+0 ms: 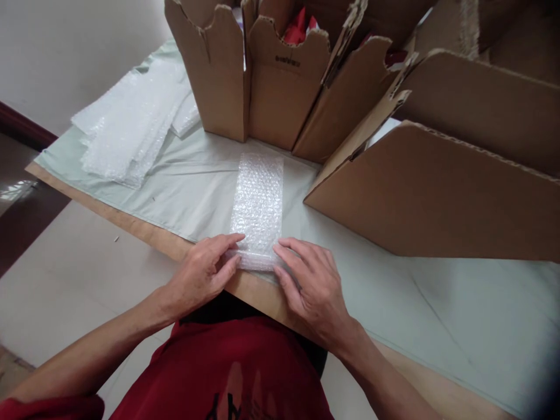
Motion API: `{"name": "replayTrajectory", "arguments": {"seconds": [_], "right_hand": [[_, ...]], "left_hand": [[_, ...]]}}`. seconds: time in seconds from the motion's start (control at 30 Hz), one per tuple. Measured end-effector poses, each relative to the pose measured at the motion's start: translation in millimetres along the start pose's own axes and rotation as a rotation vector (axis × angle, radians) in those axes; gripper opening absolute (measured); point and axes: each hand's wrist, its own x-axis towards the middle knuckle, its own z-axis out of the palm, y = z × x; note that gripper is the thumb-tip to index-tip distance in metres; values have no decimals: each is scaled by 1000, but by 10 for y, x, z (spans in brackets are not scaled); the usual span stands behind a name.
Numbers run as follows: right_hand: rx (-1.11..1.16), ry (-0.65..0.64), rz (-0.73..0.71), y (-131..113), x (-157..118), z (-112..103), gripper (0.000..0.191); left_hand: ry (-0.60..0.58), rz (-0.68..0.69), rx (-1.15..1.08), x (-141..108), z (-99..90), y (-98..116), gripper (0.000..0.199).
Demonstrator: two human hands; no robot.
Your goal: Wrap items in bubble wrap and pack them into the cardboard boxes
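A strip of bubble wrap [258, 198] lies flat on the pale green cloth, pointing away from me. Its near end is folded or rolled over into a narrow band by the table's front edge. My left hand [210, 265] grips the left end of this band between thumb and fingers. At the right end, my right hand [308, 271] holds it the same way, thumb nearest me and fingertips on top. Whether anything is wrapped inside the band, I cannot tell.
Several loose bubble wrap pieces [131, 122] are heaped at the back left. Open cardboard boxes [284, 87] stand along the back, some with red items inside. A larger cardboard box [429, 192] fills the right. Pale cloth [192, 192] covers the table over brown card [109, 213].
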Motion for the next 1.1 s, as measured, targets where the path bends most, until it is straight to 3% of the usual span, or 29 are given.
{"name": "replayTrajectory", "arguments": {"seconds": [0.1,0.2,0.3,0.4,0.5,0.63,0.7,0.87,1.1], "right_hand": [[-54,-41,-81,-6,-36,3,26],[-66,-124,-116,28,-11,74,25],[-1,-133,-86,83,56,112,23],[150,-192,-10,119,127,69,21],[189,-242,75,143,181,24,21],[-8,-63,46,180,180,32,21],[-73,-39,-10,201,153,51,24],[-86,-119,-116,264,158,86,23],[186,-245,81,329,234,-66,29]], "left_hand": [[-21,1,60,94,35,-43,29],[60,54,164,110,49,-61,27],[107,151,174,41,-1,-43,32],[52,239,119,-35,-60,-18,35],[25,181,65,-13,-62,-24,28],[54,108,125,163,3,-95,21],[62,99,185,241,40,-131,21],[105,102,189,224,59,-128,27],[13,172,61,135,-30,-62,28]]}}
